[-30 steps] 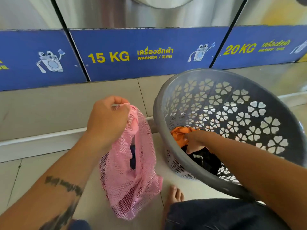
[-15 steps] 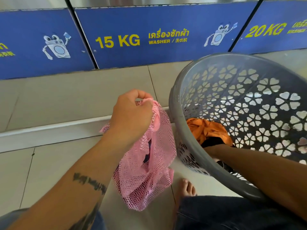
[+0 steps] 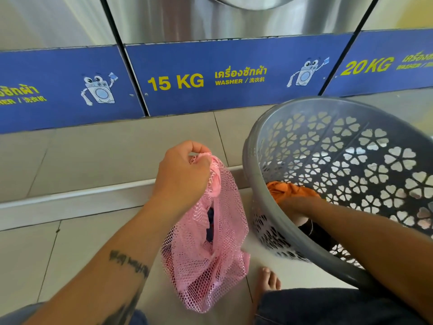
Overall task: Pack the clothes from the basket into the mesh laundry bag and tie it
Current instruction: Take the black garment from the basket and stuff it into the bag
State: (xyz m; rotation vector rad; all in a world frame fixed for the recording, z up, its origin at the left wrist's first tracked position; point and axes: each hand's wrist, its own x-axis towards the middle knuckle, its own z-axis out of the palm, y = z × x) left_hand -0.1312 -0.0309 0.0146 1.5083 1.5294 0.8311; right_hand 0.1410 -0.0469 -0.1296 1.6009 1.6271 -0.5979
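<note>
Pink mesh laundry bag (image 3: pixel 206 249) hangs bunched from my left hand (image 3: pixel 181 177), mouth pinched. Right hand (image 3: pixel 293 204) deep in grey basket (image 3: pixel 251 184) under orange garment (image 3: pixel 288 191), grip unreadable. Risk: garment snags on the narrow mouth.

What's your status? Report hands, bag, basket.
Left hand pinching pink mesh bag at its mouth, bag hanging. Right hand down in grey basket on orange cloth; grip hidden. Nothing blocking.
</note>
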